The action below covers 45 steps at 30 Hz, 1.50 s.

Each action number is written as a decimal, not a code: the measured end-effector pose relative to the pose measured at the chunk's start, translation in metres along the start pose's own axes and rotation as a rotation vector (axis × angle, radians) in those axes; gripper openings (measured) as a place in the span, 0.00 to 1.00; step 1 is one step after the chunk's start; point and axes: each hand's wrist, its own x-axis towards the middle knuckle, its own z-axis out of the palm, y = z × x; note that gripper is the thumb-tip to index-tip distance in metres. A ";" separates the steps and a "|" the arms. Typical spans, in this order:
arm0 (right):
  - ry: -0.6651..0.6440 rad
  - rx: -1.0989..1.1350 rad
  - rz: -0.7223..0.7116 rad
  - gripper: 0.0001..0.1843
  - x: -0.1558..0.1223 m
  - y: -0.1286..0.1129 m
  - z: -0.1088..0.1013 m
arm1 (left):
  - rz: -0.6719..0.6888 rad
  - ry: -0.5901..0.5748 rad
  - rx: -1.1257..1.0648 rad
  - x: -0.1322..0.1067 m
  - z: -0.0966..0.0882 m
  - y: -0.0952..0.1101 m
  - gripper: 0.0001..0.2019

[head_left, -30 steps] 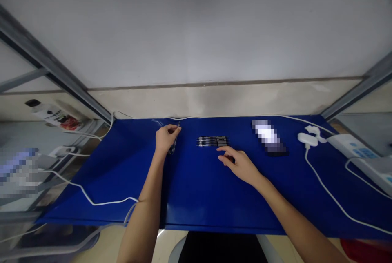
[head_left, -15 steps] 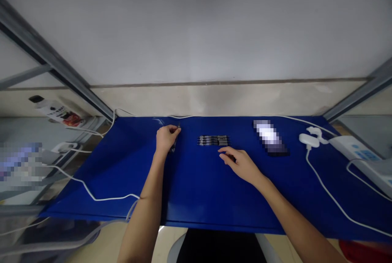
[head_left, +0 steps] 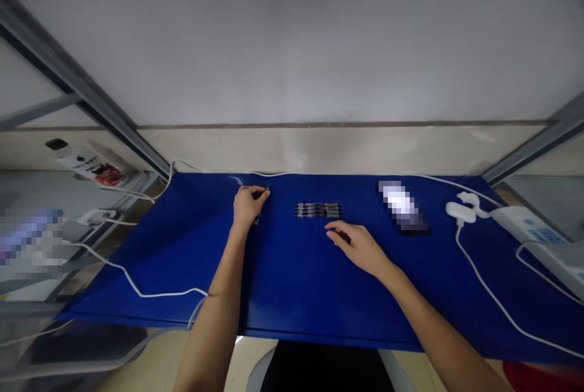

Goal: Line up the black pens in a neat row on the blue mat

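Note:
Near the back of the blue desktop (head_left: pixel 292 270), left of centre, my left hand (head_left: pixel 246 204) pinches a dark pen (head_left: pixel 257 220) between thumb and fingers. Most of that pen is hidden by the hand; its lower end shows below the fingers and a tip above them. Several dark pens (head_left: pixel 314 210) lie side by side in a neat stack at the centre, pointing left to right. Just in front of their right end, my right hand (head_left: pixel 353 241) hovers or rests with thumb and forefinger slightly apart and nothing visible between them.
A phone (head_left: pixel 401 206) with a blurred screen lies to the right. Beyond it are a white charger (head_left: pixel 460 212) with its cable and a white power strip (head_left: pixel 531 231). Another white cable (head_left: pixel 150 296) crosses the left side. A bottle (head_left: pixel 89 164) leans on the left shelf.
Both hands stay almost where they were. Slightly less of the pen shows below my left hand, and the view has shifted a touch.

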 end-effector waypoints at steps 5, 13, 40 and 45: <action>0.005 -0.004 -0.017 0.15 0.000 0.000 0.001 | -0.014 -0.010 -0.013 -0.001 0.001 0.000 0.12; 0.001 -0.006 -0.038 0.13 0.001 0.001 0.001 | -0.068 -0.011 -0.053 -0.001 0.001 -0.002 0.14; 0.045 -0.090 -0.087 0.16 0.004 0.003 -0.003 | -0.108 -0.017 -0.040 -0.001 -0.001 -0.003 0.14; 0.049 -0.100 -0.094 0.17 0.005 0.006 -0.003 | -0.137 -0.028 -0.065 0.000 0.000 -0.004 0.15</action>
